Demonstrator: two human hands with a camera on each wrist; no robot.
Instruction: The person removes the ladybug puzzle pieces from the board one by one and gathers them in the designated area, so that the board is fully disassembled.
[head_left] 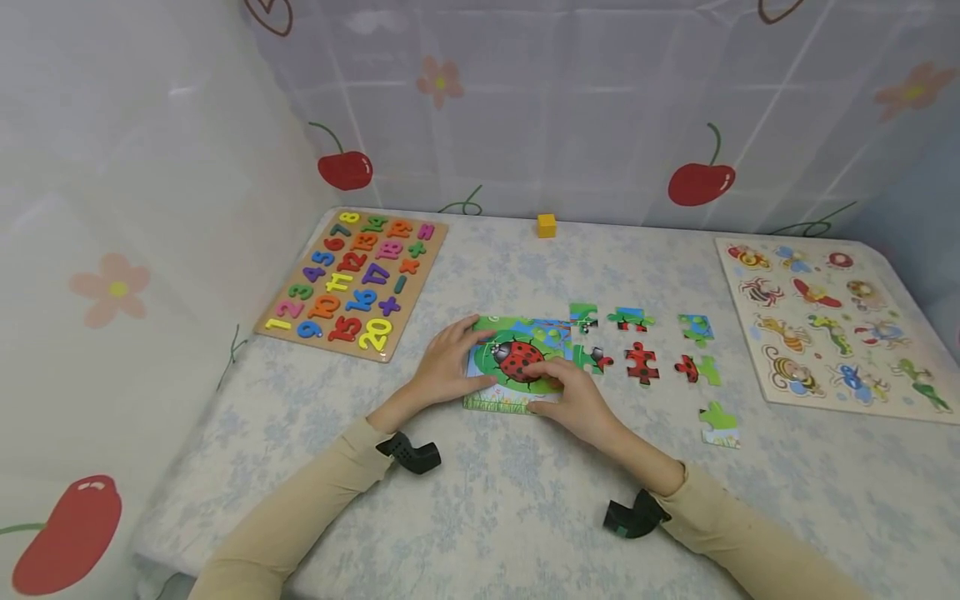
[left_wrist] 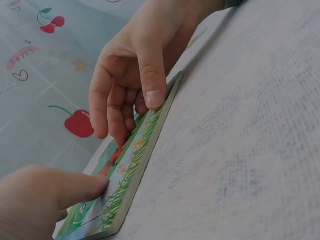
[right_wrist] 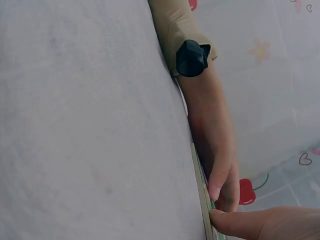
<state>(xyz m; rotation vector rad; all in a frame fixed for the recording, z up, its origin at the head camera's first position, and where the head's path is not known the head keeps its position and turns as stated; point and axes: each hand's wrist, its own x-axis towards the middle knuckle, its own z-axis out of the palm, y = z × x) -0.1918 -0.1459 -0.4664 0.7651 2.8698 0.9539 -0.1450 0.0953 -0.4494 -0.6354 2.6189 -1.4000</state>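
Note:
A ladybug puzzle board [head_left: 501, 406] lies flat on the table between both hands. My left hand [head_left: 448, 367] rests at its left side, thumb [left_wrist: 85, 187] extended over the grassy lower part and fingers spread toward the top edge. From the right, my right hand [head_left: 581, 400] touches the board, its thumb [left_wrist: 154, 97] near the bottom edge and its fingers loosely bent over the ladybug picture. Just right of the board, a green-and-blue puzzle piece [head_left: 583, 315] and a piece with black and red [head_left: 592, 358] lie close to its edge.
Further right lie more loose pieces, among them a red one [head_left: 642, 363] and a green one [head_left: 720, 425]. A number board [head_left: 390, 342] lies at the left, an insect board [head_left: 817, 400] at the right. A yellow cube [head_left: 547, 226] sits near the back curtain.

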